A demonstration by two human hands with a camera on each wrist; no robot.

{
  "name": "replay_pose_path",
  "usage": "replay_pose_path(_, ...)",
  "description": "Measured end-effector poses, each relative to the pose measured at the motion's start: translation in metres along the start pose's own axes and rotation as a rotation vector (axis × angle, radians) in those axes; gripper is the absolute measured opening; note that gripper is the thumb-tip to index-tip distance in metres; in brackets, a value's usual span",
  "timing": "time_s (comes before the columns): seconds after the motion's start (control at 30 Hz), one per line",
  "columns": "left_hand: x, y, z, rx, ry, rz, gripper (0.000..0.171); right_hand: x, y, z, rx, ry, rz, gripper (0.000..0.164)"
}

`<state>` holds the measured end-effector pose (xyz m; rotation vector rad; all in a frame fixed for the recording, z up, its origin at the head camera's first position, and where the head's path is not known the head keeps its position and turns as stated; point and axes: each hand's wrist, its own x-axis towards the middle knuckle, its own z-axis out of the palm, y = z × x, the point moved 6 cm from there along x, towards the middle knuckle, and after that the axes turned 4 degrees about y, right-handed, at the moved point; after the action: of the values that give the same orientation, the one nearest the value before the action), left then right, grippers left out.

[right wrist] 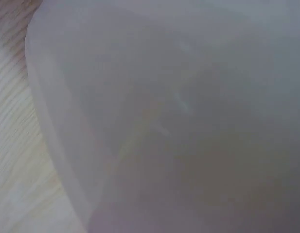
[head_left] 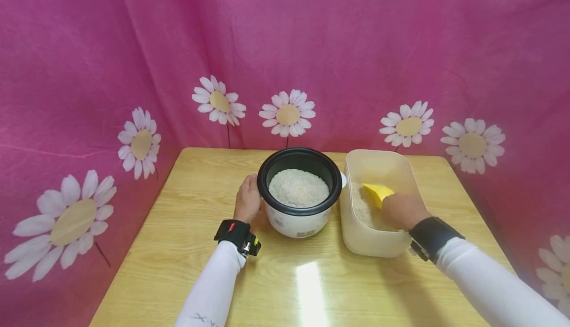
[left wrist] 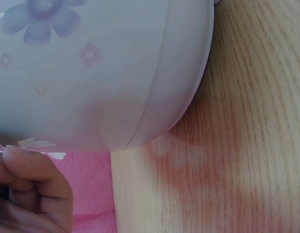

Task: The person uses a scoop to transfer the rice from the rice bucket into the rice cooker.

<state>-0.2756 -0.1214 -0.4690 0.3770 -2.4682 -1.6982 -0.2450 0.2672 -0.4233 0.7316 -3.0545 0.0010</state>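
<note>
A white rice cooker (head_left: 297, 222) with a black rim stands on the table, with white rice (head_left: 298, 188) inside it. My left hand (head_left: 248, 201) is at the cooker's left side; in the left wrist view its curled fingers (left wrist: 40, 177) hold the side of the flower-printed body (left wrist: 91, 73). My right hand (head_left: 404, 211) reaches into a translucent plastic bin (head_left: 378, 244) and grips a yellow scoop (head_left: 377, 193). More rice (head_left: 364, 208) lies in that bin around the scoop. The bin's cloudy wall (right wrist: 140, 121) hides the right hand in the right wrist view.
Both containers stand side by side on a light wooden table (head_left: 196, 183), the bin to the right of the cooker. A white side handle (head_left: 344, 179) juts from the cooker toward the bin. A pink flowered cloth (head_left: 338, 60) hangs behind and along both sides.
</note>
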Motion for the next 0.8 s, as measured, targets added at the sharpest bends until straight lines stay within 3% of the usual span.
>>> replay_pose_path(0.07, 0.0, -0.001, 0.0, 0.0, -0.007, -0.008, 0.05, 0.008, -0.008, -0.002, 0.022, -0.11, 0.079, 0.023)
replay_pose_path(0.13, 0.0, -0.001, 0.0, 0.004, -0.012, -0.008, 0.05, 0.01, -0.009, 0.001, 0.071, -0.167, 0.131, 0.024)
replay_pose_path(0.3, -0.001, 0.001, -0.001, 0.014, -0.012, 0.007, 0.049, 0.01, -0.003, 0.011, 0.179, -0.204, 0.186, 0.028)
replay_pose_path(0.6, -0.002, 0.001, 0.0, 0.008, -0.014, 0.011, 0.043, 0.008, -0.002, 0.014, 0.287, -0.314, 0.274, 0.022)
replay_pose_path(0.8, -0.002, 0.001, -0.001, -0.004, -0.023, 0.014, 0.046, 0.01, -0.006, 0.017, 0.319, -0.296, 0.264, 0.023)
